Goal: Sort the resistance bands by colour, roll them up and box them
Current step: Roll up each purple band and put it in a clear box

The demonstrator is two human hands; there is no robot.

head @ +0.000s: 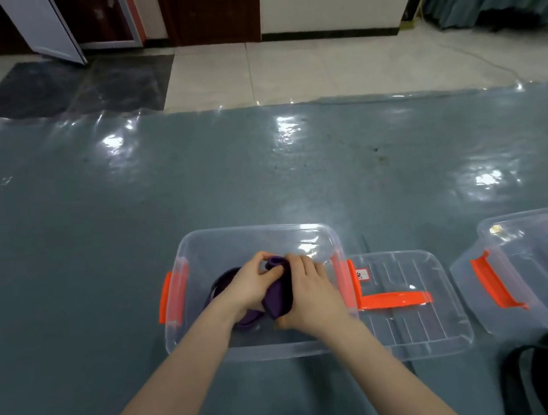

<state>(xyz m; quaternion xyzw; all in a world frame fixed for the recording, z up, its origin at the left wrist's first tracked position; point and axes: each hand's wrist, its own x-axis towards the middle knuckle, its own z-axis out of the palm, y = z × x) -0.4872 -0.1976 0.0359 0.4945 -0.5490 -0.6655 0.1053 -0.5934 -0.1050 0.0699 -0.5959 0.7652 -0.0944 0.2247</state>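
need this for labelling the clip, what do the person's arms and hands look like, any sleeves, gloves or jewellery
Both arms are bare from the bottom edge of the picture up to the wrists: no sleeves show. The left hand and the right hand wear no gloves, and no rings, watch or bracelets are visible. No markings or cables on either arm.

Both forearms bare, reaching forward and converging — wrists close together. Left hand (pixel 254 287) with fingers curled, knuckles up, gripping the purple band (pixel 279 301) from the left. Right hand (pixel 306 298) just beside it — palm down, fingers and thumb curled round the same band.
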